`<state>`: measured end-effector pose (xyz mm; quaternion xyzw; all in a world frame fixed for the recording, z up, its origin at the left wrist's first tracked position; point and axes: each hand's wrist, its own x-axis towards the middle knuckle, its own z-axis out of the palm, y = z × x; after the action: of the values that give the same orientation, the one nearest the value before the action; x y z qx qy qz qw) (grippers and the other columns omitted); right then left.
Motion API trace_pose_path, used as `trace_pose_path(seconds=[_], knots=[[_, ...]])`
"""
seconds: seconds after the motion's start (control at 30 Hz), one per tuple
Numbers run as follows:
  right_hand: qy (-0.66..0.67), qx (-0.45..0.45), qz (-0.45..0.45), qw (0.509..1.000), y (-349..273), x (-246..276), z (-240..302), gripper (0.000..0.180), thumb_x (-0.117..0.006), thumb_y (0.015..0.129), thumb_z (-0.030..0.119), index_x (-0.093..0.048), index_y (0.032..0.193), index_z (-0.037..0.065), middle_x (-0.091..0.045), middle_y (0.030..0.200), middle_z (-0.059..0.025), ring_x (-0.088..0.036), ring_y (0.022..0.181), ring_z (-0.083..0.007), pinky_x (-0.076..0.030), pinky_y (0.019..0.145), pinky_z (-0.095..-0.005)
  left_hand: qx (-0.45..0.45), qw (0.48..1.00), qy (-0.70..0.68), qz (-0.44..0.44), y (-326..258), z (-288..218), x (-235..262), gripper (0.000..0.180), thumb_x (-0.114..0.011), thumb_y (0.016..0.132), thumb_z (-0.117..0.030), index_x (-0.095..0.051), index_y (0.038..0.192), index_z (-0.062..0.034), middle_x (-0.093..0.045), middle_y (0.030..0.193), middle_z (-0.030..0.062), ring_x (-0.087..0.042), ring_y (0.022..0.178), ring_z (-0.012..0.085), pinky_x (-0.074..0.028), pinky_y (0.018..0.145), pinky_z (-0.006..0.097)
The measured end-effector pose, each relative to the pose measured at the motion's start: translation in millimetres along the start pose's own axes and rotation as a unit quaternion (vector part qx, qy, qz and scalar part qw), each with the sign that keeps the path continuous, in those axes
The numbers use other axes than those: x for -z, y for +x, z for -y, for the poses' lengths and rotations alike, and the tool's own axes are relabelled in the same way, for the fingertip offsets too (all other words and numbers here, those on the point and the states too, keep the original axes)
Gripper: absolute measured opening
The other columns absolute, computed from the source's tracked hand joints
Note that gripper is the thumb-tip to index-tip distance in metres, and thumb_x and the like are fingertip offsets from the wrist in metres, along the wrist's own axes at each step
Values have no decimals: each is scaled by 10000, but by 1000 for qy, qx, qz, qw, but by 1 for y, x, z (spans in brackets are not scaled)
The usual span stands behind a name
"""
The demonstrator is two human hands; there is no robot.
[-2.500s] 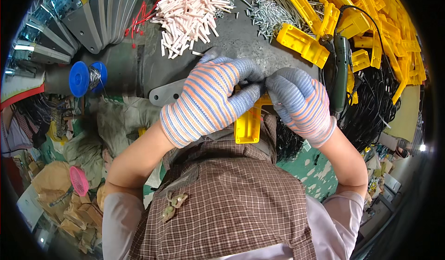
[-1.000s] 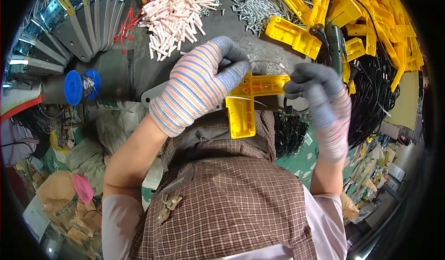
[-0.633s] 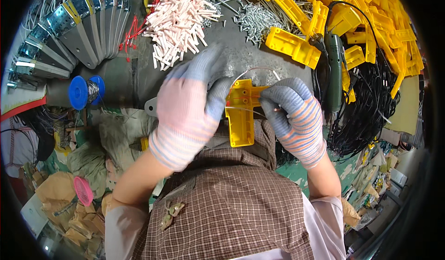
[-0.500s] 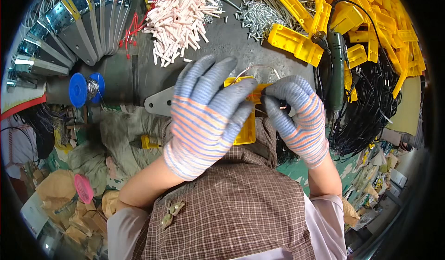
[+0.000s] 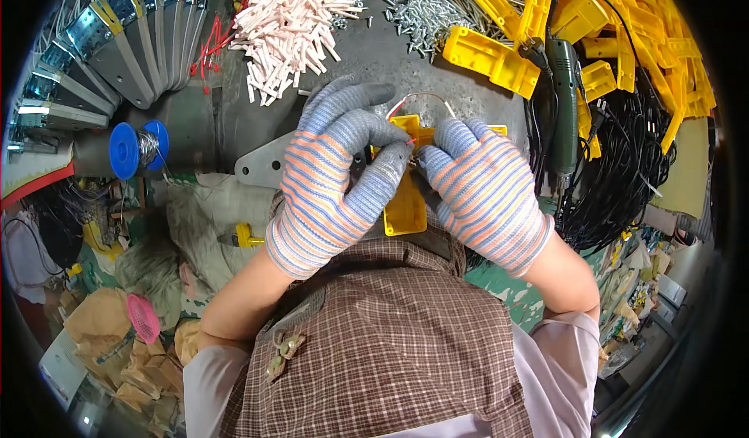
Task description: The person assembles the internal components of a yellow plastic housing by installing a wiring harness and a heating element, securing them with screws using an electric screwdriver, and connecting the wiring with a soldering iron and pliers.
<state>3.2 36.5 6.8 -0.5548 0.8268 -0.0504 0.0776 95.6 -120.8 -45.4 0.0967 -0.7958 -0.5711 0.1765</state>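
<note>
A yellow plastic housing [image 5: 405,210] lies in front of me, partly covered by both gloved hands. Over its middle, my left hand [image 5: 331,177] pinches a small red wire [image 5: 410,141] between thumb and forefinger. Close by on the right, my right hand [image 5: 488,192] is closed, its fingertips meeting at the housing's middle; what they hold is hidden. A thin looped wire [image 5: 425,94], red at one end and white at the other, arches above the housing. To the left, a grey metal plate with holes [image 5: 253,166] reaches under my left hand.
White sleeves [image 5: 292,24] are heaped at the back, beside screws [image 5: 425,21]. Yellow housings [image 5: 616,17] pile up at back right, near a green power tool [image 5: 562,102] and black cables [image 5: 616,180]. A blue wire spool [image 5: 125,151] and metal brackets [image 5: 129,56] stand left.
My left hand has gone from spread fingers to a pinch on the red wire. My right hand has turned and moved inward and slightly down, closer to the left fingertips.
</note>
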Motion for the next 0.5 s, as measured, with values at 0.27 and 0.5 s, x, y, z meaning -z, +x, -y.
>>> trace_pose_path(seconds=[0.27, 0.5], knots=[[229, -62, -105, 966, -19, -13, -10, 132, -702, 753, 119, -637, 856, 69, -565, 772, -114, -585, 737, -320, -487, 643, -405, -141, 966, 208, 65, -2, 5, -3, 166, -718, 737, -252, -687, 848, -132, -628, 1113, 151, -526, 1148, 391, -310, 1043, 533], [369, -177, -230, 883, -20, -19, -10, 61, -660, 802, 3, -644, 859, 16, -604, 779, -93, -589, 665, -232, -478, 623, -326, -107, 977, 165, 83, 1, 7, 1, 194, -710, 760, -303, -701, 858, -136, -628, 1078, 164, -531, 1129, 401, -328, 1024, 521]])
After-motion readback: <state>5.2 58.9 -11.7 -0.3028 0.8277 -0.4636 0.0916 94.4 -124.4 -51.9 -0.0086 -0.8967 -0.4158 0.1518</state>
